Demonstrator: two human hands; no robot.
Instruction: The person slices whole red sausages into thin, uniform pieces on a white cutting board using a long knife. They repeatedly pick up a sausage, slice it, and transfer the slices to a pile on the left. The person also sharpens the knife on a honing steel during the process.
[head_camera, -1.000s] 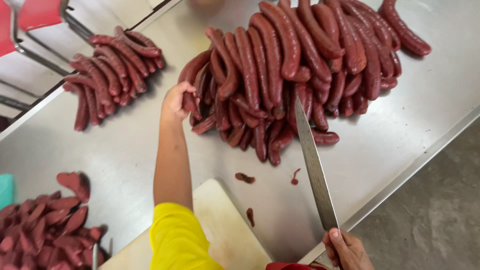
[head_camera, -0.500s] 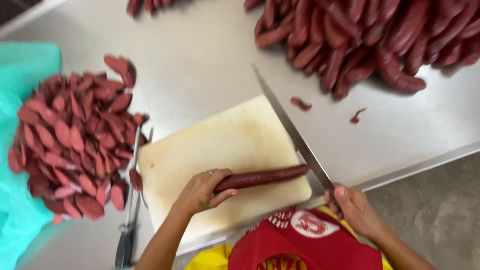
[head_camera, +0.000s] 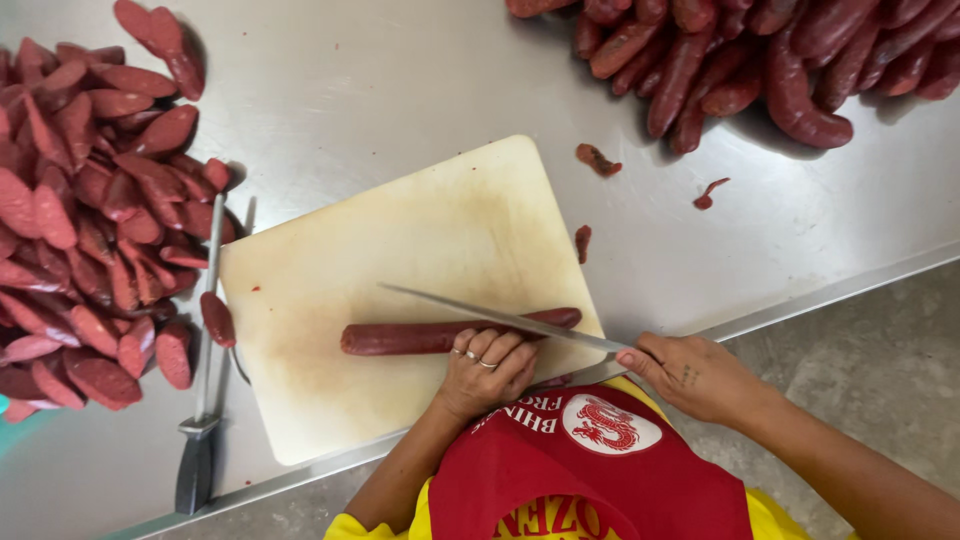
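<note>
- Sausage (head_camera: 420, 338), long and dark red, lies whole across the pale cutting board (head_camera: 400, 260), directly under the left hand's fingertips.
- Left hand (head_camera: 487, 372) is curled narrow, pinning the sausage near its right half.
- Right hand (head_camera: 695, 375) is closed around the handle of a long knife (head_camera: 500, 316), whose blade rests slanted over the sausage, just ahead of the left fingers.
- No cut shows in this sausage yet.
- Well to the left of the left hand, a big pile of slanted slices (head_camera: 90, 230) suggests much is done.
- Far ahead of the right hand, a heap of whole sausages (head_camera: 760, 60) remains.
- A sharpening steel (head_camera: 205, 350) lies left of the board.
</note>
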